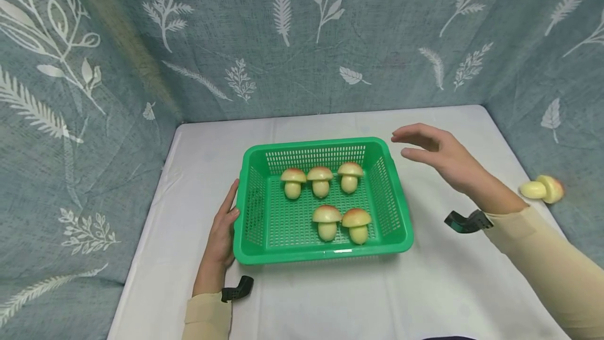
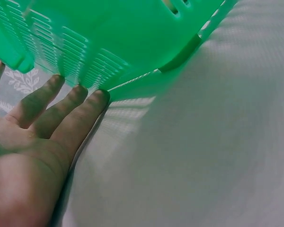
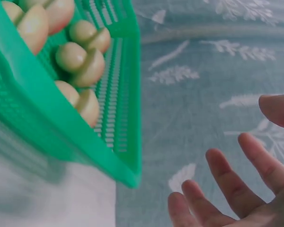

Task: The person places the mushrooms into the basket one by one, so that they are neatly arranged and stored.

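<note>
A green plastic basket [image 1: 321, 258] with slotted walls stands on the white table. Inside lie several toy mushrooms [image 1: 326, 223] with pale stems and tan-to-red caps, in a back row and a front pair. My left hand [image 1: 222, 235] is at the basket's left side. In the left wrist view its straight fingertips [image 2: 100, 94] touch the slotted wall low down. To the right of the basket, my right hand [image 1: 436, 153] is raised with fingers spread from the thumb and nothing between them. The right wrist view shows that hand [image 3: 241, 194] apart from the basket's rim [image 3: 132, 175].
Another toy mushroom [image 1: 542, 189] lies at the table's right edge, beyond the right forearm. Grey-green cloth [image 1: 302, 77] with white leaf prints hangs behind and at both sides of the white tabletop [image 1: 311, 303]. Each wrist wears a small dark camera mount [image 1: 467, 222].
</note>
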A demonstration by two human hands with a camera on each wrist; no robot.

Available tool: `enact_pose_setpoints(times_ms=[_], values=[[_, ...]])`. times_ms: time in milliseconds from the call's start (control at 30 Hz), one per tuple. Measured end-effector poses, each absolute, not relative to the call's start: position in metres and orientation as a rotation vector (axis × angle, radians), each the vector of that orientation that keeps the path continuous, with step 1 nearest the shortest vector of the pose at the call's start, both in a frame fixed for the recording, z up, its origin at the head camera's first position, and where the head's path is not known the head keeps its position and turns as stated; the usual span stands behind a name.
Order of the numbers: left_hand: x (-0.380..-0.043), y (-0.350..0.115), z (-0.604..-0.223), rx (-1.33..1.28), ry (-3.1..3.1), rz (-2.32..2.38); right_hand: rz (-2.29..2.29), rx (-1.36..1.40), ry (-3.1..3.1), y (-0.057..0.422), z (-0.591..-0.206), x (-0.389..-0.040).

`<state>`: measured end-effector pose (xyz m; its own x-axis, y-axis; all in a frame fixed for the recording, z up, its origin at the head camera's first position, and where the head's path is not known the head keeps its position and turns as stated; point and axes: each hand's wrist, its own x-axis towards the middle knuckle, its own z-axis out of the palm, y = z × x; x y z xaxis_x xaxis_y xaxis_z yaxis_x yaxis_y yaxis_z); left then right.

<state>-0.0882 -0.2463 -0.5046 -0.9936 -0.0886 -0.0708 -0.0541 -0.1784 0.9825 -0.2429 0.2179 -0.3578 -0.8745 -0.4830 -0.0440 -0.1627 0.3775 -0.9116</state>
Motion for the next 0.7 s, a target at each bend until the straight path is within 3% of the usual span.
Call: enact_pose_setpoints(times_ms=[700], values=[[-0.088,-0.246,-0.507,0.172,-1.974,-2.395,-1.704,-0.514,2.408,0.272,-0.372,-0.226]])
